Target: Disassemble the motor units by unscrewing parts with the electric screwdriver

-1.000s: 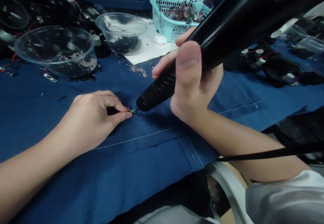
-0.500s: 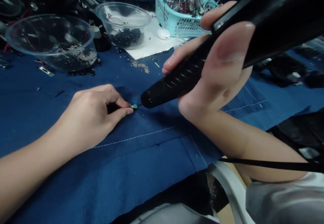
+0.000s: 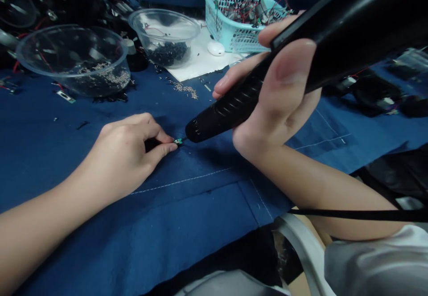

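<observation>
Between the thumb and forefinger of my left hand (image 3: 130,146) is a tiny green circuit board (image 3: 179,141), pinched low over the blue cloth (image 3: 187,215). My right hand (image 3: 277,91) is wrapped round a black electric screwdriver (image 3: 227,108), which slants down to the left. Its thin dark bit points at the board's right end; whether the tip touches a screw there is too small to tell. Beyond my hands, a heap of small screws (image 3: 185,90) lies on the cloth.
At the back left stand a clear plastic bowl (image 3: 72,71) of screws and another clear bowl (image 3: 163,24) with small black parts. A light-blue basket (image 3: 217,22) holds wired parts. Beside it a white earbud case (image 3: 216,48) rests on white paper (image 3: 187,69). A black strap (image 3: 351,215) crosses my right forearm.
The view has shifted slightly, so the bowls sit a little lower and further right. My right thumb and the screwdriver body have shifted slightly left; the bit stays at the board.
</observation>
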A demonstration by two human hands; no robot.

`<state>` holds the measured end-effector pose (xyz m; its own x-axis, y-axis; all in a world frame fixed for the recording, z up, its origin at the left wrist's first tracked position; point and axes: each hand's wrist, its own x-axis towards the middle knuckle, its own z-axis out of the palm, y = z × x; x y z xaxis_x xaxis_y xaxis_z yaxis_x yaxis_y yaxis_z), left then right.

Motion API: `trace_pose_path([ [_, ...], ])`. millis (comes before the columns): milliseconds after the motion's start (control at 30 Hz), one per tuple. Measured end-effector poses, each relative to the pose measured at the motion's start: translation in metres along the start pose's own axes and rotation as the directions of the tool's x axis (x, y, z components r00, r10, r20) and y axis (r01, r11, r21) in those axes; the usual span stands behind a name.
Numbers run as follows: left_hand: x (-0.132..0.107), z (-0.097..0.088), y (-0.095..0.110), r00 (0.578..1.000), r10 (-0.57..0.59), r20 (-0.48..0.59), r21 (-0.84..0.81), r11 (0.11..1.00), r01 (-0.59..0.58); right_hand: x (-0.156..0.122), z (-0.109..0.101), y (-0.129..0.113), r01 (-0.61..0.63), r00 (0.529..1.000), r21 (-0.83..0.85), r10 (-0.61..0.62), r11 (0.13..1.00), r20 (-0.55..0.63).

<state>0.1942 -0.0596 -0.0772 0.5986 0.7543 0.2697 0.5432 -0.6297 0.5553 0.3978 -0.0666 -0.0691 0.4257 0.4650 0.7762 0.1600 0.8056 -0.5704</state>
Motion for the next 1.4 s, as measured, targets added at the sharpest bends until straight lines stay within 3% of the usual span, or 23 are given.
trace_pose_path([
  [133, 0.001, 0.002, 0.0, 1.0, 0.004, 0.0, 0.014, 1.0, -0.004, 0.003, 0.0, 0.015, 0.202, 0.979, -0.012, -0.202, 0.979, -0.007],
  [267, 0.002, 0.003, 0.0, 1.0, 0.012, -0.016, 0.047, 0.999, -0.011, 0.005, 0.0, 0.013, 0.272, 0.962, -0.02, -0.272, 0.962, 0.01],
  [500, 0.005, 0.005, 0.0, 1.0, -0.006, 0.001, 0.029, 1.0, 0.006, 0.004, 0.001, 0.004, 0.151, 0.988, 0.05, -0.152, 0.987, 0.026],
  [633, 0.006, 0.004, -0.001, 1.0, -0.014, 0.013, 0.035, 0.999, 0.014, 0.004, -0.005, 0.0, 0.036, 0.992, -0.109, -0.023, 0.993, 0.123],
  [767, 0.005, 0.002, -0.003, 0.999, -0.003, 0.038, 0.009, 1.0, 0.003, 0.005, -0.01, -0.016, -0.091, 0.957, -0.257, 0.156, 0.962, 0.246],
  [1067, 0.006, 0.001, -0.002, 0.999, -0.003, 0.034, 0.01, 1.0, 0.003, 0.018, -0.001, -0.043, -0.111, 0.96, -0.249, 0.168, 0.962, 0.223],
  [1400, 0.005, -0.001, -0.002, 0.999, -0.013, 0.044, 0.02, 1.0, 0.012, 0.019, -0.005, -0.025, -0.128, 0.966, -0.24, 0.176, 0.962, 0.189],
])
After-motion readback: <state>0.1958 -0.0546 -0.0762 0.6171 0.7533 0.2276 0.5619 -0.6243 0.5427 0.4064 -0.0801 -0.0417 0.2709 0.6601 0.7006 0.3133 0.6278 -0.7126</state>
